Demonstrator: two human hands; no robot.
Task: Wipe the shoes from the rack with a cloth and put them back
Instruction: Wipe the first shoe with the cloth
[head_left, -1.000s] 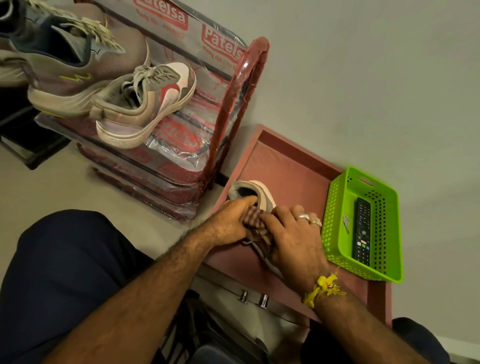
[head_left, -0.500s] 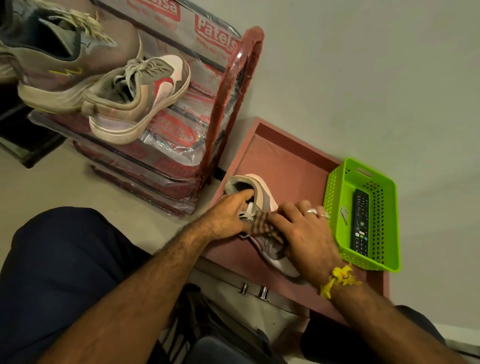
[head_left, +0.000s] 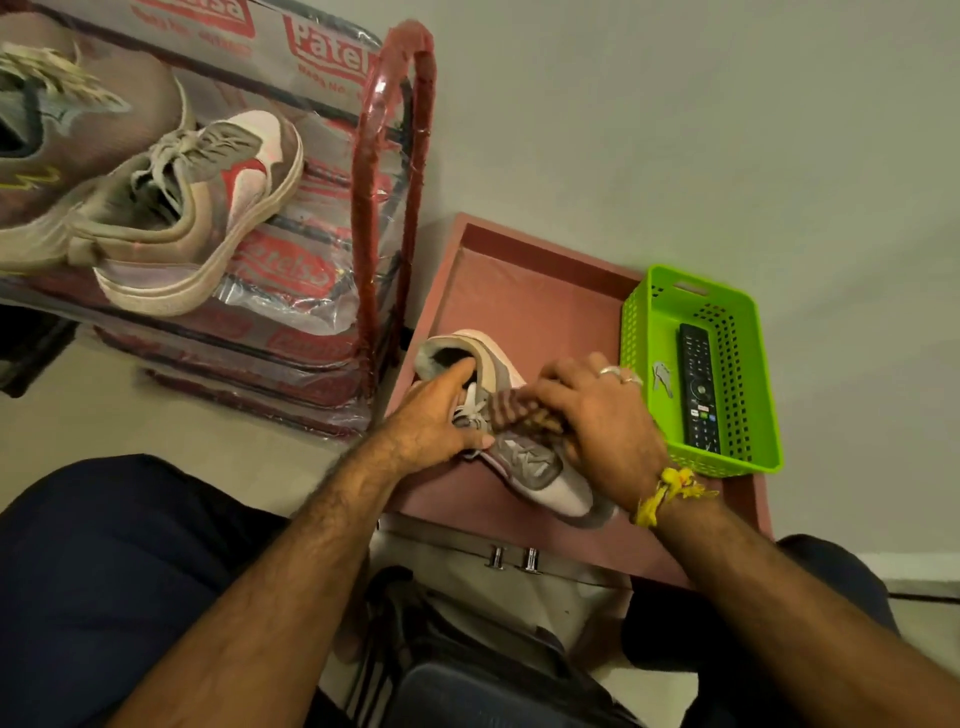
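The shoe rack (head_left: 395, 171), a red frame still wrapped in printed clear plastic, stands at the left against the wall, and on its upper shelf a grey and white sneaker (head_left: 192, 208) lies with its toe toward the wall and its heel toward the person, beside a larger grey running shoe (head_left: 47, 150) at the frame's left edge. To the right of the rack is a reddish-brown tabletop (head_left: 519, 291) with a raised rim, and on it the shoe being wiped (head_left: 530, 462) lies with its long axis diagonal: heel opening up and left, near the rack, toe down and right toward the person's right wrist. A green perforated basket (head_left: 649, 312) sits on the tabletop's right part, just beside the right hand, with a black remote (head_left: 698, 389) and a small key (head_left: 662, 376) inside. The left hand (head_left: 431, 421) has its grip closed on the shoe, fingers curled at the heel collar and thumb by the white laces. The right hand (head_left: 597, 421), with rings and a yellow thread at the wrist, clutches a brown checked cloth (head_left: 519, 410) and presses it onto the shoe's upper at mid-length.
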